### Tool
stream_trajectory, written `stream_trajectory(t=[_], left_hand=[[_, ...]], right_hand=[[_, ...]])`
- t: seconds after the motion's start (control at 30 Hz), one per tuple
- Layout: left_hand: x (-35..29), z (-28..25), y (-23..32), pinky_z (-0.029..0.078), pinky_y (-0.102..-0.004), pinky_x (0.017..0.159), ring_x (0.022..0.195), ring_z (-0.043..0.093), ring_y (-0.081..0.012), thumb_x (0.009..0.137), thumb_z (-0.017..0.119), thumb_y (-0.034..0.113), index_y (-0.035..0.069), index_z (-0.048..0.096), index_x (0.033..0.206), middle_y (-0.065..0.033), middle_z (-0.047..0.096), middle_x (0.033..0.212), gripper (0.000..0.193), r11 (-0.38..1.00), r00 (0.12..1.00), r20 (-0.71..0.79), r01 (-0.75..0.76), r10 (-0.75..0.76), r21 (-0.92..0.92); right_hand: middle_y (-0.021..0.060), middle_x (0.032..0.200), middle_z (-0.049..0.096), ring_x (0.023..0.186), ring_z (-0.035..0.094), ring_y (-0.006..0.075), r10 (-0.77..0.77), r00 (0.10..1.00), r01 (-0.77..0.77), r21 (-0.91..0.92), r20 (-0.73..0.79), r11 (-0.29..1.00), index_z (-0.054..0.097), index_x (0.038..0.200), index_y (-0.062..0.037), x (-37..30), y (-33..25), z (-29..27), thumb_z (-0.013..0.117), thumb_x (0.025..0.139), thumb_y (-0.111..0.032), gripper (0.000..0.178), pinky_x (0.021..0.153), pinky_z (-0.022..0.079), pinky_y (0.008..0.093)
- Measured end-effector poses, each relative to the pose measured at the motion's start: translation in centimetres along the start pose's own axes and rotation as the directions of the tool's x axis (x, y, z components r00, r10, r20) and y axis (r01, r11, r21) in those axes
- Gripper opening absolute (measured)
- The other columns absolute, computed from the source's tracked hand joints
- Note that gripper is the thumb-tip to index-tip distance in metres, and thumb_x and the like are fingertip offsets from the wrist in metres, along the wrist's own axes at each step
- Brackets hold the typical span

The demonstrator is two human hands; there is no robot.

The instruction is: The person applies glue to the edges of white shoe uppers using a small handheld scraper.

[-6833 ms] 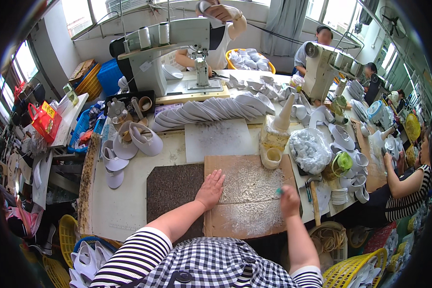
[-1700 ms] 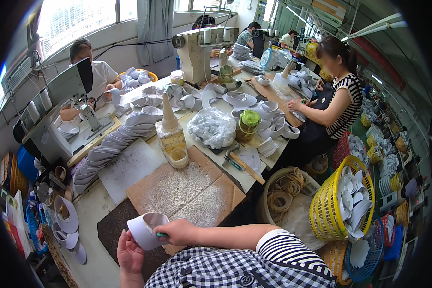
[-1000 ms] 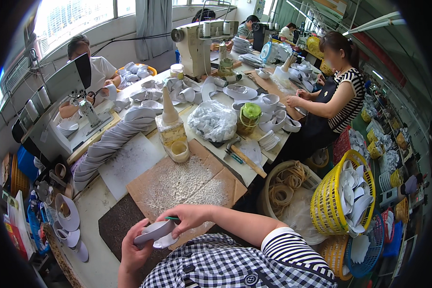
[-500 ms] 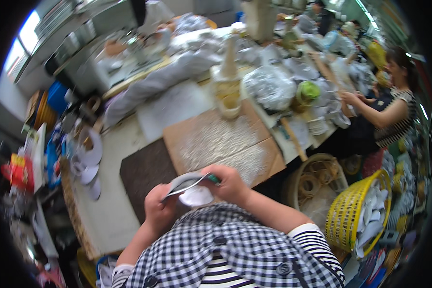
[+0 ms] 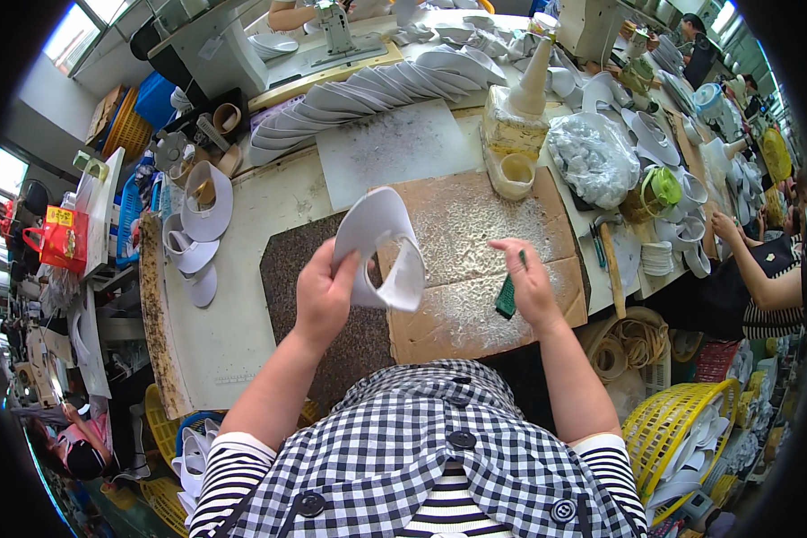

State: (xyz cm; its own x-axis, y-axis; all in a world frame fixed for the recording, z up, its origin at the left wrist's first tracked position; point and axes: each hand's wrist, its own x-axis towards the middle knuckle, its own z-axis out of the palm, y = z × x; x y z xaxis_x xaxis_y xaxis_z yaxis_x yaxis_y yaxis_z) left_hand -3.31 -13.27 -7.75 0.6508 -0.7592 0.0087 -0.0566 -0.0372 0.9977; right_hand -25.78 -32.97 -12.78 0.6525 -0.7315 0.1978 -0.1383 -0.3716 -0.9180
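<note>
My left hand (image 5: 325, 291) is closed on the edge of a white shoe upper (image 5: 375, 215), which is tilted up over a dark mat (image 5: 294, 269) and the edge of a cardboard sheet (image 5: 547, 287). The upper's opening faces right. In my right hand (image 5: 531, 285) is a slim green tool (image 5: 506, 298), its working end not clear to me; that hand is above the right part of the cardboard, which is crusted with whitish residue. Beyond stands a yellowed box-shaped dispenser (image 5: 514, 134) with a cone on top and a round cup in front.
A row of overlapping white uppers (image 5: 368, 100) lies along the far side, near a sewing machine (image 5: 335, 31). At right are a plastic bag (image 5: 592, 152), a wooden-handled hammer (image 5: 612, 269) and a yellow basket (image 5: 681, 430). More uppers (image 5: 208, 202) lie at left. A co-worker (image 5: 767, 278) is at right.
My hands have moved apart and forward from near my body. The upper, earlier between both hands, is now in my left hand alone. My view has steadied.
</note>
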Motion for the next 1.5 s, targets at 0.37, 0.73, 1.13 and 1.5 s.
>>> stream_trajectory(t=[0.37, 0.73, 1.13, 1.5], left_hand=[[6.5, 1.6, -5.9, 0.049, -0.028, 0.077, 0.084, 0.062, -0.0123, 0.094, 0.056, 0.018, 0.001, 0.053, 0.12, -0.0062, 0.064, 0.093, 0.031, 0.98, 0.981, -0.012, 0.194, -0.195, -0.048], [8.2, 2.4, -4.2, 0.05, -0.0269, 0.068, 0.073, 0.059, -0.0099, 0.097, 0.048, 0.013, 0.002, 0.042, 0.128, -0.0049, 0.06, 0.098, 0.034, 0.975, 0.968, 0.133, 0.219, -0.212, -0.044], [10.5, 3.2, -9.6, 0.045, -0.0307, 0.09, 0.102, 0.058, -0.0182, 0.093, 0.053, 0.013, -0.001, 0.051, 0.123, -0.0124, 0.062, 0.11, 0.034, 1.0, 1.0, 0.004, 0.025, -0.025, 0.015], [8.3, 3.7, -7.2, 0.045, -0.0295, 0.09, 0.101, 0.056, -0.0155, 0.096, 0.049, 0.015, -0.001, 0.048, 0.125, -0.0101, 0.06, 0.112, 0.033, 0.993, 0.996, 0.021, 0.087, -0.089, 0.082]], right_hand=[[-0.0002, 0.088, 0.063, 0.074, 0.057, 0.0063, 0.123, 0.932, -0.103, 0.076, -0.342, 0.992, 0.063, 0.108, -0.0059, 10.8, 1.0, -5.4, 0.061, 0.091, -0.012, 0.018, 0.066, 0.046, 0.0204], [0.007, 0.082, 0.065, 0.068, 0.061, 0.0135, 0.18, 0.891, -0.256, -0.133, -0.417, 0.958, 0.062, 0.105, -0.0048, 15.1, 5.4, -3.9, 0.06, 0.089, -0.009, 0.016, 0.058, 0.049, 0.0265], [0.0077, 0.094, 0.06, 0.08, 0.063, 0.0168, 0.531, 0.833, -0.404, 0.485, -0.154, 0.776, 0.055, 0.107, -0.0024, 9.6, 6.2, -6.4, 0.058, 0.091, -0.012, 0.019, 0.065, 0.056, 0.0294], [0.0099, 0.095, 0.064, 0.084, 0.065, 0.021, -0.036, 0.999, 0.03, 0.278, 0.017, 0.96, 0.055, 0.106, -0.0055, 6.1, 2.2, 7.9, 0.059, 0.089, 0.0, 0.019, 0.07, 0.053, 0.0306]])
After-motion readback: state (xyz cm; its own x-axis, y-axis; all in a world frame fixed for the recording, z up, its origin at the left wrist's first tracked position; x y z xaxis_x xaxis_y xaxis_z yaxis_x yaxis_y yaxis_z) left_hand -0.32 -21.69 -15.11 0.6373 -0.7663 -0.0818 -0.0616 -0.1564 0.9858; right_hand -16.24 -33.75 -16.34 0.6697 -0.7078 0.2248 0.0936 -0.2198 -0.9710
